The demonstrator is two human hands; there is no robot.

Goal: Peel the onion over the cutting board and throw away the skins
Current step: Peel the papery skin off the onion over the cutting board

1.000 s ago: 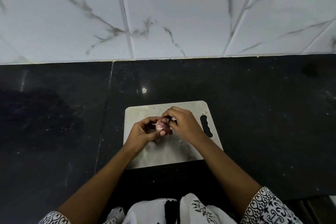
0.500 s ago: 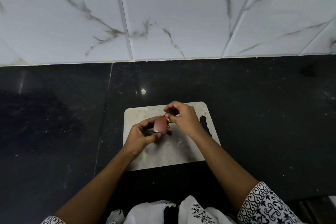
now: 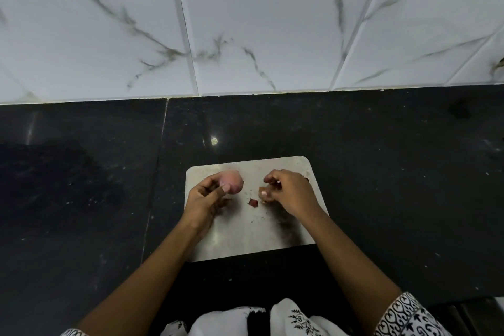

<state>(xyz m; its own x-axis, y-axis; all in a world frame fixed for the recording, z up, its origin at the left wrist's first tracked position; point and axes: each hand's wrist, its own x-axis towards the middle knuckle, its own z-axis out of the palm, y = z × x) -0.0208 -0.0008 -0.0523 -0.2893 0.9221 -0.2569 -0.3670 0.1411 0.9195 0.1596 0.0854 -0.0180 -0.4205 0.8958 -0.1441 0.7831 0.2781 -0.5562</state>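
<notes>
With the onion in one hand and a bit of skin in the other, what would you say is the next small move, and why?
Probably let the skin in the right hand fall onto the cutting board, beside the scrap already there, then reach back to the onion in the left hand. The hands are apart, and no bin is in view.

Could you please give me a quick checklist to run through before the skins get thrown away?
1. Onion secure in left hand: ok.
2. Onion fully peeled: cannot tell, far side hidden.
3. Right hand holding the pulled skin: ok.
4. Loose skin scrap collected from the cutting board: not ok, it lies between the hands.
5. Bin in view: not ok, none visible.
</notes>
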